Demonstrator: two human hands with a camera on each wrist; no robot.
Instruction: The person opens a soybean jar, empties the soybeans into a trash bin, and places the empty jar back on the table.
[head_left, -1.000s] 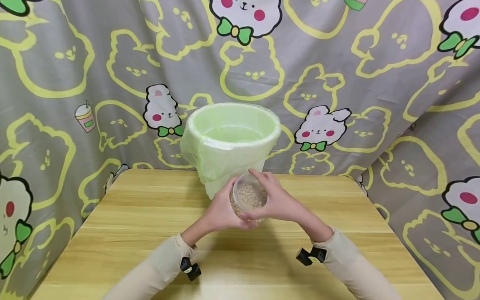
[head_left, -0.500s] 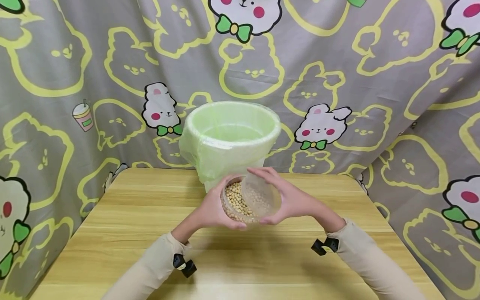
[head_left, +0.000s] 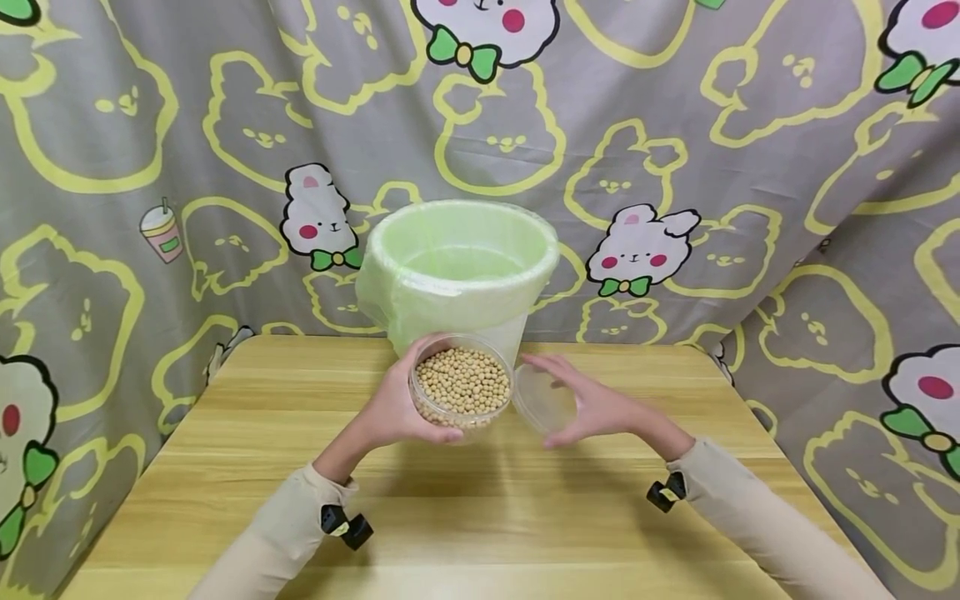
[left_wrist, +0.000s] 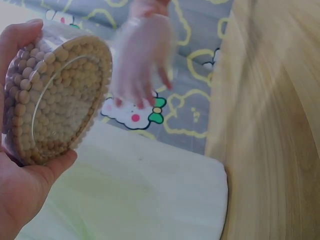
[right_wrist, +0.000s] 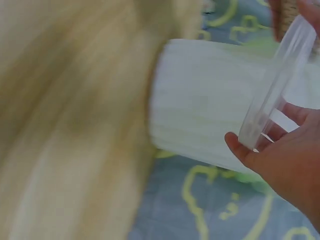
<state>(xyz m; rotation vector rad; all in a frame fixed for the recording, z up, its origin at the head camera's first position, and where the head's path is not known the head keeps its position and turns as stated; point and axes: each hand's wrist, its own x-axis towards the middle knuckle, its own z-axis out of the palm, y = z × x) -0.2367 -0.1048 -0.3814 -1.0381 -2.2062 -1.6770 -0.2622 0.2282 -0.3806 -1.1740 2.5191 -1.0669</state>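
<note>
A clear round jar full of pale soybeans is held up over the table, its mouth uncovered and tipped toward the head camera. My left hand grips it round the left side, and the left wrist view shows the jar's bottom with beans pressed against it. Just right of the jar, my right hand holds the clear lid by its edge, apart from the jar. The right wrist view shows the lid nearly edge-on between thumb and fingers.
A bin lined with a pale green plastic bag stands at the table's back, close behind the jar. Patterned grey curtains hang behind and beside the wooden table.
The lid has come off the jar and moved right with my right hand. My left hand has shifted left with the jar, so the beans now show openly. The bin stays put.
</note>
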